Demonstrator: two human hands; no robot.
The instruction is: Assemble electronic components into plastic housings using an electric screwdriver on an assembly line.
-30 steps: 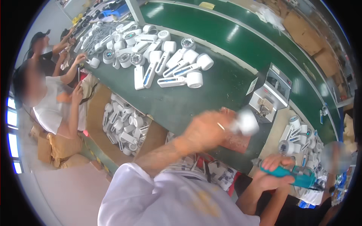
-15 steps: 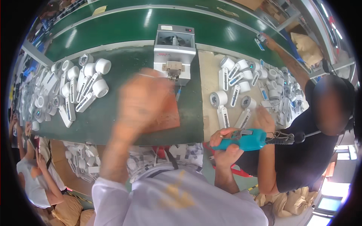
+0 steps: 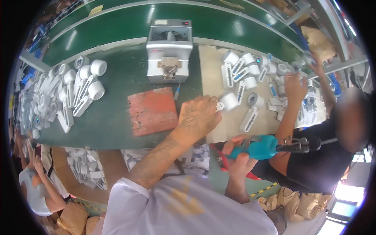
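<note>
My left hand (image 3: 200, 114) reaches across to the right side of the bench, its fingers closed round the handle of a white handheld device with a drum-shaped head (image 3: 229, 101). Most of that handle is hidden by the hand. My right hand (image 3: 239, 158) grips a teal electric screwdriver (image 3: 260, 147), held level in front of the bench edge, its cable end toward the right. A reddish-brown pad (image 3: 152, 111) lies left of my left hand. Behind the pad stands a grey screw feeder (image 3: 169, 55), with a small blue-handled tool (image 3: 177, 92) beside its base.
Several white devices (image 3: 80, 86) are heaped at the left; more (image 3: 250, 111) lie on the tan sheet (image 3: 213, 131) at the right. A co-worker (image 3: 313, 156) reaches among these. A green conveyor belt (image 3: 117, 31) runs behind. Below the bench, a cardboard box (image 3: 64, 168) holds white parts.
My left hand has moved right, from over the pad to the white device, and closed on its handle. The screwdriver stays in my right hand. The co-worker's hands have shifted among the devices.
</note>
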